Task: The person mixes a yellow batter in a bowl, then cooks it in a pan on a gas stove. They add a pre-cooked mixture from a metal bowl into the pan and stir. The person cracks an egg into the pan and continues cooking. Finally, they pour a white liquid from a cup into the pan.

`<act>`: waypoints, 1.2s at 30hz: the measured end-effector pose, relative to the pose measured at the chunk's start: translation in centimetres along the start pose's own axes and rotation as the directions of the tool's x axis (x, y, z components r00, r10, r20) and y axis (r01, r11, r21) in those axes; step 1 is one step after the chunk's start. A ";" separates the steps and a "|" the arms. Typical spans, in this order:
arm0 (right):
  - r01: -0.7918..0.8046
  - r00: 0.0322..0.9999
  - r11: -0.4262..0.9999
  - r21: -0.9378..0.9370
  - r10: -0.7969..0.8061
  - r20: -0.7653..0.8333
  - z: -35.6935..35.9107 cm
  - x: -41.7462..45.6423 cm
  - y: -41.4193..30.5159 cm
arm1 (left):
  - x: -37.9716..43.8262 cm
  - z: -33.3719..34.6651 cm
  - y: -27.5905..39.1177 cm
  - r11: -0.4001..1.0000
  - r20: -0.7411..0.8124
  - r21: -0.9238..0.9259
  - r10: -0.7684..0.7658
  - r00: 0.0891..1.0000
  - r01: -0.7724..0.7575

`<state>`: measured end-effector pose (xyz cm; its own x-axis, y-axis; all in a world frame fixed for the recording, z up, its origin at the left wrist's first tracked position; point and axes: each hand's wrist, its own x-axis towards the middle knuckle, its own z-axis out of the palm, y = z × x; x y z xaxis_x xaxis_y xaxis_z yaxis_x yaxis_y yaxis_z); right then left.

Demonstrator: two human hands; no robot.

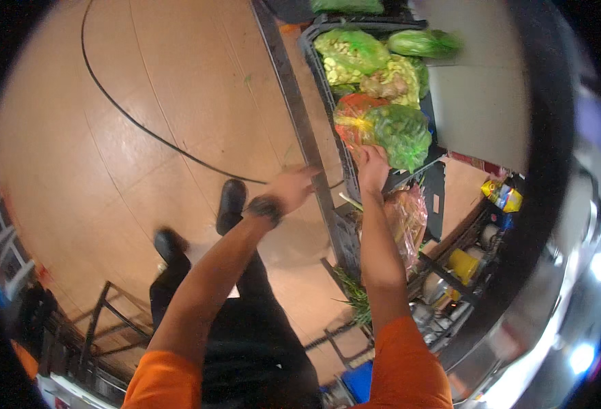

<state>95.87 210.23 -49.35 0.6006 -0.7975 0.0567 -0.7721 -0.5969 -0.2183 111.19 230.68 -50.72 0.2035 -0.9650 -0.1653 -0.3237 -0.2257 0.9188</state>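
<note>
My right hand [373, 166] reaches to a tied plastic bag, red on one side [354, 115] and green with dark green vegetables [402, 133] on the other; whether the fingers grip it is unclear. The bag lies at the near end of a black plastic crate [314, 61]. Beyond it in the crate sit a bag of pale cut pieces [351, 51], a brownish bag [387, 84] and a long wrapped green vegetable [423, 43]. My left hand [292, 189], blurred and wearing a dark wristwatch, is over the floor beside a dark metal rail [300, 112]. No object shows in it.
A pinkish plastic bag [407, 220] and leafy greens [356, 296] are below the crate. A black cable [142, 124] curves across the tiled floor [203, 76]. Right stands a lower shelf with a yellow packet [502, 195]. A black metal frame [101, 322] is at lower left.
</note>
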 end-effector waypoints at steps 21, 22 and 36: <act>-0.135 0.983 0.972 -0.195 0.156 0.100 2.9 2.7 -0.8 | 17.8 5.6 -2.5 0.969 0.087 0.173 0.165 0.982 -0.179; -0.164 0.976 0.964 -0.208 0.189 0.110 2.9 2.8 -1.4 | 17.7 5.4 -2.7 0.971 0.084 0.174 0.153 0.985 -0.166; 0.149 0.985 0.988 0.036 -0.152 0.084 -0.8 3.0 4.8 | 16.8 2.5 -4.6 0.817 0.148 0.424 0.365 0.919 -0.392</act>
<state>93.76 204.90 -49.50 0.7260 -0.6876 0.0067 -0.6660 -0.7056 -0.2421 113.78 215.22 -58.63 -0.0675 -0.9892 0.1302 -0.7357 0.1375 0.6632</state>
